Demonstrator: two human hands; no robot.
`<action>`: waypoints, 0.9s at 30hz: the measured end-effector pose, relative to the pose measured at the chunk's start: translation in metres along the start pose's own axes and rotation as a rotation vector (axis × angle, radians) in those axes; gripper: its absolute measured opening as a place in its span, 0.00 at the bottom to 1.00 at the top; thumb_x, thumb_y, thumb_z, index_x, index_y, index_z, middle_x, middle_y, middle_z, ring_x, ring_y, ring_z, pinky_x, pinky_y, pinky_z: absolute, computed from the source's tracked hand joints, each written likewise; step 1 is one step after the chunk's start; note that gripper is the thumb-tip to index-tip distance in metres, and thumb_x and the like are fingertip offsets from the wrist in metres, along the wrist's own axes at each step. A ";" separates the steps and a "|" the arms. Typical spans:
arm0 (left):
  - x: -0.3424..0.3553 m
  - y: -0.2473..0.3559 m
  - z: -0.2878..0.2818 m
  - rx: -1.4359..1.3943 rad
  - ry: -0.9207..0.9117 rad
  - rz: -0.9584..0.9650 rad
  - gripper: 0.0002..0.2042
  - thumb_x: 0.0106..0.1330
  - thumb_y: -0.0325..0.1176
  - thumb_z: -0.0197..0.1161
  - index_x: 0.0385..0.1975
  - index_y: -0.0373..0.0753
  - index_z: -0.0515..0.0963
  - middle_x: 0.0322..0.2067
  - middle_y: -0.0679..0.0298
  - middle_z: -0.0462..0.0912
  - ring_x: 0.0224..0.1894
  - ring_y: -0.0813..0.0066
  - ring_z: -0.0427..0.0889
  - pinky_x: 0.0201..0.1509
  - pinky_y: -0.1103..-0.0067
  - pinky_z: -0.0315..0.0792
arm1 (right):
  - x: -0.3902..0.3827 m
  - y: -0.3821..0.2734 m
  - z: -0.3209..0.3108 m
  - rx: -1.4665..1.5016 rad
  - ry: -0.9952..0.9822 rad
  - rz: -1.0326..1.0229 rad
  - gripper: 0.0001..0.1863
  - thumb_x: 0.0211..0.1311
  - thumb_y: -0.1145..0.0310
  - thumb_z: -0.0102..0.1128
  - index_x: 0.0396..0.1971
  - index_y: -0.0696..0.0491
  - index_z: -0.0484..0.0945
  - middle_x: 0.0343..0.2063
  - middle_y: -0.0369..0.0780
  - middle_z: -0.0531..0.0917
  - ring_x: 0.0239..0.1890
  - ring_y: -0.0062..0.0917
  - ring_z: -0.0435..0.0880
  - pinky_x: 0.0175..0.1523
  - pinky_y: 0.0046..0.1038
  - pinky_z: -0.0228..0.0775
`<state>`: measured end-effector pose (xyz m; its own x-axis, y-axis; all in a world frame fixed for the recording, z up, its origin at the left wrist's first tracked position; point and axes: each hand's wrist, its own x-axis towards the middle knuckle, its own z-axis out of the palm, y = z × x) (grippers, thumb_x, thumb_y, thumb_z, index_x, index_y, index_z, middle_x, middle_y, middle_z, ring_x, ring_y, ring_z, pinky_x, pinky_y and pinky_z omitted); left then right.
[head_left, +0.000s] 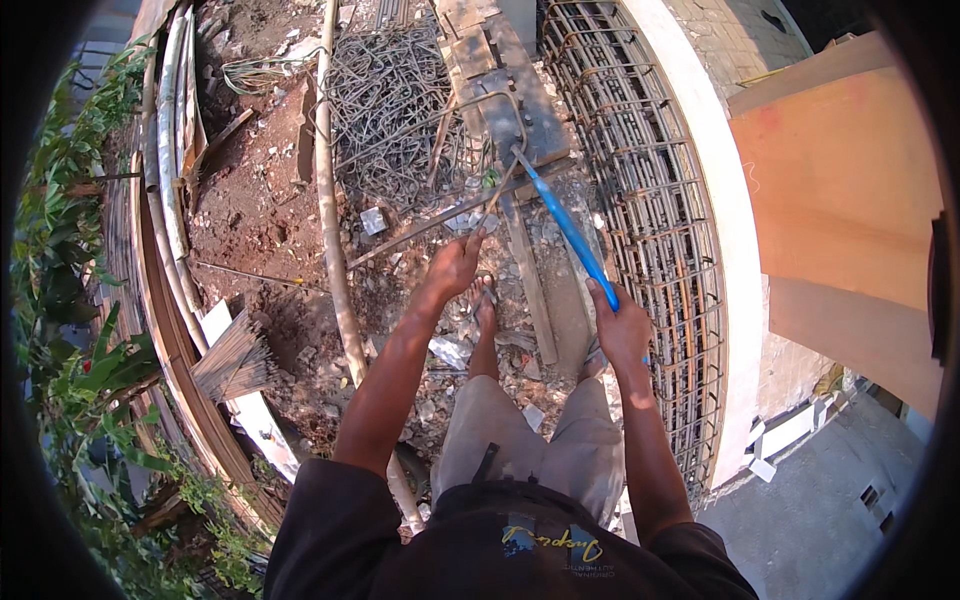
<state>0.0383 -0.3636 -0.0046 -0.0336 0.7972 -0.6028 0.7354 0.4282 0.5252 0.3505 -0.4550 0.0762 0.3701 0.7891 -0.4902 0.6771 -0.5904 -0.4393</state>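
My left hand (452, 265) is closed on a thin bent steel rod (495, 205), which runs up to a dark bending board (530, 135) with short pins. My right hand (618, 322) grips the lower end of a blue-handled bar (565, 225), whose metal head lies on that board among the pins, against the rod. The rod continues round in an angular bend over the board. Lighter wood blocks (470, 50) sit at the board's far part, and a plank (530, 290) runs beneath toward my feet.
A heap of bent steel pieces (380, 110) lies beyond my left hand. A long pole (347, 330) crosses the rubble. Tied rebar cages (650, 200) line a white wall edge (738, 350) on the right, beside orange panels (830, 150). Poles (172, 150) and plants (90, 380) border the left.
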 end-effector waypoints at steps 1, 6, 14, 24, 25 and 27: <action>-0.003 -0.001 0.003 -0.013 0.024 -0.007 0.42 0.81 0.70 0.43 0.55 0.29 0.84 0.33 0.47 0.87 0.41 0.52 0.86 0.54 0.57 0.77 | -0.004 -0.006 -0.006 -0.032 -0.052 -0.008 0.36 0.75 0.32 0.57 0.32 0.55 0.84 0.21 0.49 0.84 0.28 0.50 0.87 0.37 0.49 0.74; -0.003 -0.002 0.003 -0.050 0.077 -0.007 0.41 0.80 0.71 0.45 0.39 0.30 0.83 0.28 0.53 0.85 0.34 0.58 0.83 0.46 0.59 0.76 | 0.008 0.028 0.001 0.289 -0.418 -0.110 0.27 0.78 0.43 0.63 0.40 0.57 0.81 0.20 0.43 0.81 0.22 0.34 0.83 0.31 0.39 0.74; -0.018 0.026 0.021 -0.175 0.391 -0.258 0.36 0.72 0.66 0.66 0.61 0.37 0.87 0.49 0.44 0.92 0.54 0.50 0.91 0.65 0.59 0.79 | 0.009 0.029 -0.013 0.577 -0.741 -0.036 0.18 0.78 0.53 0.69 0.43 0.55 0.78 0.19 0.30 0.73 0.16 0.13 0.73 0.21 0.24 0.68; 0.027 -0.011 -0.042 -0.267 0.361 -0.027 0.20 0.63 0.48 0.84 0.34 0.34 0.93 0.20 0.66 0.85 0.23 0.80 0.76 0.28 0.76 0.67 | -0.054 -0.022 0.068 0.968 -0.657 0.162 0.15 0.79 0.58 0.68 0.46 0.54 0.78 0.23 0.30 0.77 0.20 0.12 0.77 0.24 0.21 0.70; 0.041 -0.017 -0.054 -0.328 0.351 0.039 0.19 0.62 0.47 0.84 0.32 0.34 0.92 0.20 0.66 0.85 0.22 0.81 0.75 0.27 0.76 0.66 | -0.068 -0.042 0.095 1.026 -0.612 0.167 0.14 0.79 0.59 0.67 0.45 0.54 0.76 0.23 0.30 0.77 0.20 0.12 0.76 0.24 0.22 0.70; 0.068 -0.027 -0.079 -0.284 0.329 0.019 0.17 0.62 0.45 0.85 0.30 0.35 0.91 0.20 0.66 0.84 0.22 0.81 0.76 0.26 0.77 0.68 | -0.092 -0.070 0.166 1.095 -0.537 0.129 0.13 0.80 0.61 0.66 0.43 0.53 0.72 0.20 0.29 0.74 0.17 0.12 0.73 0.21 0.22 0.68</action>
<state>-0.0371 -0.2869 -0.0120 -0.2702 0.8794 -0.3920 0.5240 0.4759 0.7064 0.1632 -0.5142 0.0269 -0.0897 0.6971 -0.7113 -0.3331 -0.6941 -0.6382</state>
